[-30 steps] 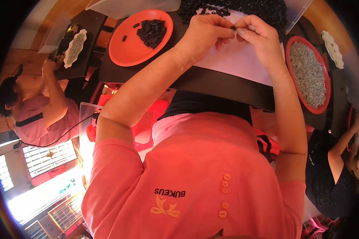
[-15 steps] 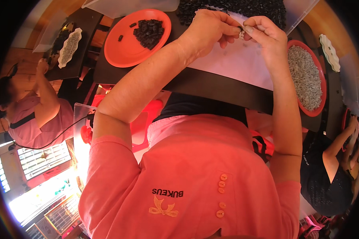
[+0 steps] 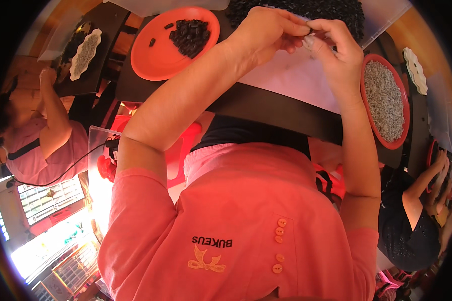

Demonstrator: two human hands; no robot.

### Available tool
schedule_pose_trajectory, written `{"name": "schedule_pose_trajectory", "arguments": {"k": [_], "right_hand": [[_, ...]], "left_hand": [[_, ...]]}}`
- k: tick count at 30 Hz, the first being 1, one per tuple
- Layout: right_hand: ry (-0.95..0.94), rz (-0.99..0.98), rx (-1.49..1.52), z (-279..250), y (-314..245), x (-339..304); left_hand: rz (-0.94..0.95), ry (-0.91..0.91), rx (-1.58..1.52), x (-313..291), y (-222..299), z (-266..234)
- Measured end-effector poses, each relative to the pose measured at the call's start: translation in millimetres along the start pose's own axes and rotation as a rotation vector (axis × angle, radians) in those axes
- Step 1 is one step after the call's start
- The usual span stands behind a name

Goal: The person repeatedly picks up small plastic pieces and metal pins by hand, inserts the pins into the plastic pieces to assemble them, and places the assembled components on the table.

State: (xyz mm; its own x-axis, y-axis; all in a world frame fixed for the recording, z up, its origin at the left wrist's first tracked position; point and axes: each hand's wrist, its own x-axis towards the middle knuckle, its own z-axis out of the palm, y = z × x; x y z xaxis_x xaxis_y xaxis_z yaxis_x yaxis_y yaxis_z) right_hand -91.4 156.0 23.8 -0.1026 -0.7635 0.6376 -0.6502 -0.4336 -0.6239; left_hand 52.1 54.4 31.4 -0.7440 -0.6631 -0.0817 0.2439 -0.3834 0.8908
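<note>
Here the left hand [image 3: 266,32] and right hand [image 3: 339,55] meet above the white sheet [image 3: 296,80] on the tabletop [image 3: 266,108]; fingers [image 3: 319,27] of both pinch together on a small pale piece [image 3: 309,41] between their tips.

short-sleeved coral-pink shirt [image 3: 246,220] with small buttons [image 3: 278,246], bare forearms.

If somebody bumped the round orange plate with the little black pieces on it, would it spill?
The round orange plate looks shallow and lies flat, so it would probably slide, not tip. The little black pieces are loosely heaped, so some would likely scatter. A few already lie apart.
</note>
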Motion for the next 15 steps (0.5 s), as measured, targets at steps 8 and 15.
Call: {"name": "schedule_pose_trajectory", "arguments": {"k": [8,15], "right_hand": [[0.003,0.174,0.169,10,7,15],[-0.167,-0.021,-0.471,36,23,20]], "left_hand": [[-0.001,0.050,0.045,-9,17,-13],[0.030,0.172,-0.180,-3,17,-29]]}}
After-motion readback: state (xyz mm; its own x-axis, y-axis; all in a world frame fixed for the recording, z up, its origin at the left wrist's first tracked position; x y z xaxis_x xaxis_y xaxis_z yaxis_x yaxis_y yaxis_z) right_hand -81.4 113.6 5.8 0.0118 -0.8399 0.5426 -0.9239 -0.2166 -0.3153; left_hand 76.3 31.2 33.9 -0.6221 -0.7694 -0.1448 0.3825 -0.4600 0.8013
